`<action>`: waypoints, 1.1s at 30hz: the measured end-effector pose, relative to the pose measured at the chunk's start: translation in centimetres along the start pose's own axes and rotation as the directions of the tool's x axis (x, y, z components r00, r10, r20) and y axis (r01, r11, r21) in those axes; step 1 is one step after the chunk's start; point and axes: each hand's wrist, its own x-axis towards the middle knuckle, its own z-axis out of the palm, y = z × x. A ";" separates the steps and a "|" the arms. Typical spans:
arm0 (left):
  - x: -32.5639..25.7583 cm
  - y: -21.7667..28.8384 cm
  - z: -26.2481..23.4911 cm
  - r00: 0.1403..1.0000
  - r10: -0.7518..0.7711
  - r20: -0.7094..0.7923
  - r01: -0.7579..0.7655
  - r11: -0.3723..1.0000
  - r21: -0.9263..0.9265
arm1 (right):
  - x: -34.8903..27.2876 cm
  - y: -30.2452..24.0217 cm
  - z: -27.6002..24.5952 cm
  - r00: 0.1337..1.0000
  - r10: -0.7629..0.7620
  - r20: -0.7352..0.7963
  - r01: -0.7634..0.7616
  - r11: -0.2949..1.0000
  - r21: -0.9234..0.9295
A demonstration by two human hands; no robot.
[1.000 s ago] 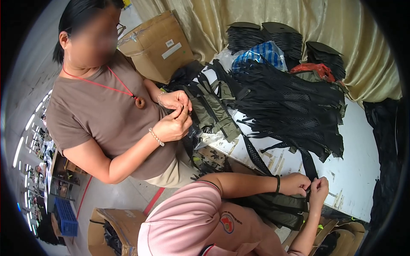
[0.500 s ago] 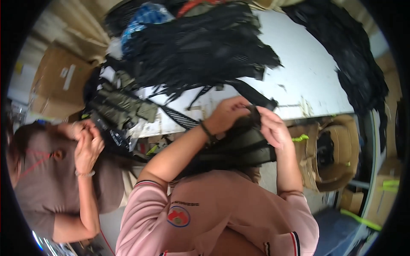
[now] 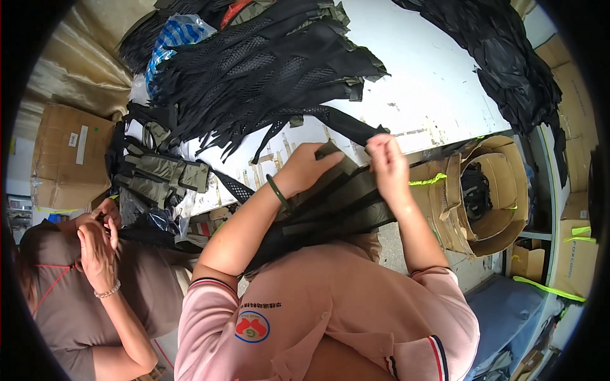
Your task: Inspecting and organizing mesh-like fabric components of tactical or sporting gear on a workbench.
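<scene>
My left hand (image 3: pixel 304 170), with a green bangle at the wrist, pinches the edge of an olive-green fabric piece (image 3: pixel 338 161) between thumb and fingers. To its right, my right hand (image 3: pixel 389 166) is raised with the fingertips drawn together; what lies between them is hidden. Just behind those fingertips, a black fabric strip (image 3: pixel 346 125) reaches the table's near edge. Below both hands, olive and black fabric (image 3: pixel 343 213) hangs over my lap.
A large heap of black mesh strips (image 3: pixel 254 66) covers the white table (image 3: pixel 426 95). Olive straps (image 3: pixel 162 174) lie at the left, black fabric (image 3: pixel 508 70) at the far right. An open cardboard box (image 3: pixel 445 219) stands right. A co-worker's hand (image 3: pixel 98 257) is at left.
My hands have moved apart, and the olive fabric now shows in the left one. The whole view has shifted, with the table further up and left. The co-worker's hands have also moved.
</scene>
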 end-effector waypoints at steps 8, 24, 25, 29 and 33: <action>-0.9 0.0 -0.8 0.989 -0.032 0.145 0.035 0.999 -0.019 | 0.1 -3.8 -1.9 0.839 0.128 0.530 -0.182 0.982 0.051; -9.7 -7.5 -3.6 0.833 -0.272 0.481 -0.269 0.561 0.783 | 5.6 4.5 -5.9 0.851 0.516 0.097 -0.450 0.811 -0.374; -8.7 -5.5 -3.2 0.854 -0.241 0.461 -0.265 0.562 0.783 | 6.4 5.3 -5.0 0.871 0.489 0.048 -0.439 0.819 -0.370; -5.0 -3.8 -2.6 0.947 0.064 0.315 -0.260 0.731 0.631 | 8.0 8.1 -3.6 0.883 0.456 0.109 -0.399 0.854 -0.334; -0.7 -4.3 -0.4 0.854 0.520 0.019 -0.390 0.615 0.685 | 4.6 3.4 -1.5 0.831 0.512 0.219 -0.522 0.853 -0.014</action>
